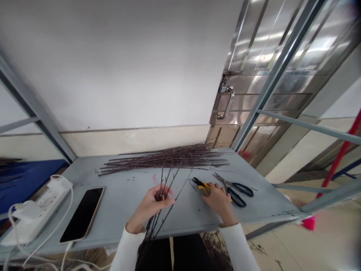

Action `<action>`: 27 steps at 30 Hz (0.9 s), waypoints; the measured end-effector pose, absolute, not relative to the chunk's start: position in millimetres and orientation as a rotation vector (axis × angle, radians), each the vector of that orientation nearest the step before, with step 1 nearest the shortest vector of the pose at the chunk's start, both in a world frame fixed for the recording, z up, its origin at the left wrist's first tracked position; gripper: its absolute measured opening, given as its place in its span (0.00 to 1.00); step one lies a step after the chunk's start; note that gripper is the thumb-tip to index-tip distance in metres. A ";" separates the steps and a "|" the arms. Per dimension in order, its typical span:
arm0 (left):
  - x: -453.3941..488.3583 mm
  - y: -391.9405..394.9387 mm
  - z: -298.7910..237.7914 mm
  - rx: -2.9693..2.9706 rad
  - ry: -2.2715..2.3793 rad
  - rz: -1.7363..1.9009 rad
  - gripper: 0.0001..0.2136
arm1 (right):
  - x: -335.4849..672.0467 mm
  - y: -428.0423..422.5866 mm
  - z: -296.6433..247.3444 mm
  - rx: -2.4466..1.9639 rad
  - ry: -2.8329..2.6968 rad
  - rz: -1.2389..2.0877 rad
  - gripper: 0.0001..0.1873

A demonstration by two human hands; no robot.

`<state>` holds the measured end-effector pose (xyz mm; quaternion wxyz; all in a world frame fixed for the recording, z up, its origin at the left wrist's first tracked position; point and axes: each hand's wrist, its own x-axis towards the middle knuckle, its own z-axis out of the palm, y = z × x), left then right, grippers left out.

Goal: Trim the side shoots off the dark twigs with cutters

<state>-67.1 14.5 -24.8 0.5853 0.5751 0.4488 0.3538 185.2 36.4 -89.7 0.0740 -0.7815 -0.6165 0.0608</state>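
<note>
My left hand (156,205) is closed around a small bunch of thin dark twigs (154,223), held upright over the front of the grey table. Their tips rise above my fingers and the lower ends hang past the table edge. To the right, my right hand (219,200) is closed over the yellow handles of a pair of cutting pliers (200,184), whose dark jaws point to the back left. Beside that hand lies a pair of scissors (235,188) with dark blue handles. A large pile of twigs (169,157) lies along the back of the table.
A phone (83,214) on a cable and a white power strip (36,214) with plugs occupy the table's left side. Grey metal posts (278,71) frame the table (121,188). More twigs (217,248) are below the front edge.
</note>
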 end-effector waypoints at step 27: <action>-66.1 11.7 -15.5 1.362 1.216 0.902 0.15 | 247.7 -93.9 -150.2 -1.739 -2.115 0.567 0.26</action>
